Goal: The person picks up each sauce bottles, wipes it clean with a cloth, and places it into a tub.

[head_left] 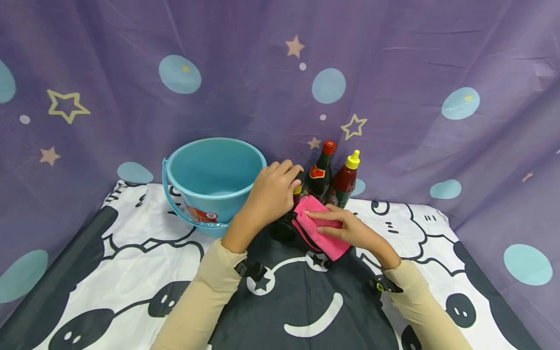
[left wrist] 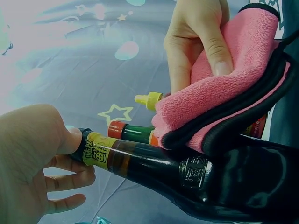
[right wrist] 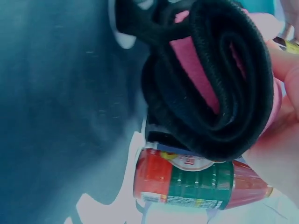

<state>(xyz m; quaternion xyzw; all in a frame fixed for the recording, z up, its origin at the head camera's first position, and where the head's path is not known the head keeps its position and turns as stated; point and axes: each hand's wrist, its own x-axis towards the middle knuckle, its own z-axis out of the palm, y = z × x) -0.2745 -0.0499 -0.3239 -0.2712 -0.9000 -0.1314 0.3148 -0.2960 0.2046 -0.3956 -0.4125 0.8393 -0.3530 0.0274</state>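
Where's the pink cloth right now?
In the head view, the pink cloth is just right of centre, in the right hand, beside the dark bottle whose top the left hand grips.

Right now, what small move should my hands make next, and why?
Probably one short wipe down the black-capped bottle: your left hand holds its top, and your right hand grips the folded pink cloth close by its body.

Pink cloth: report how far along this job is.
Done: the pink cloth is folded, in the right grip. In hand: the left grip holds the black-capped bottle, cloth against it, apparently for wiping. Left: perhaps the red-capped bottle and yellow-capped bottle, neither held.
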